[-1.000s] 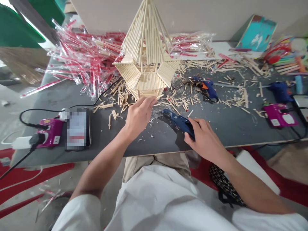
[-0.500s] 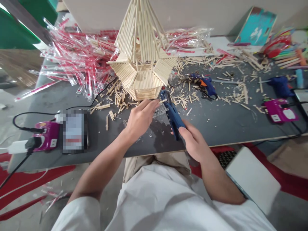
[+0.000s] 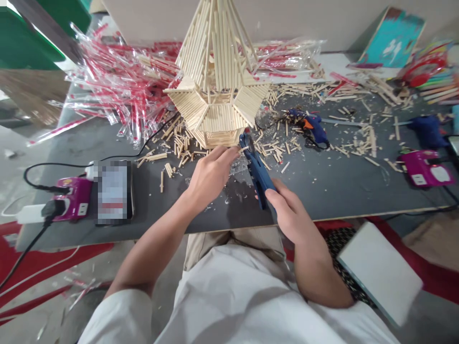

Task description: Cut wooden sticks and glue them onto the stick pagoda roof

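Note:
My left hand (image 3: 211, 173) is closed in a pinch on a thin wooden stick (image 3: 244, 149), whose pale end pokes out past the fingertips. That end lies at the jaws of the blue hand shears (image 3: 261, 176). My right hand (image 3: 287, 205) is wrapped round the handles of the shears, which point away from me. Whether the blades touch the stick, I cannot tell. Just beyond my left fingers stands a tower-like model (image 3: 219, 117) built of wooden sticks, with a tall pointed roof. A clear plastic scrap (image 3: 239, 166) lies beneath the hands.
Cut stick pieces (image 3: 181, 143) litter the dark table (image 3: 322, 186). Plastic-wrapped red-and-white bundles (image 3: 132, 86) heap at the back left. A blue glue gun (image 3: 311, 128) lies right of the model. At left are a phone (image 3: 114, 193) and a purple power socket (image 3: 73, 198) with cords.
The view has shifted slightly, so the table and model appear a little further right. Both hands keep nearly the same pose, with the stick still at the shears' jaws.

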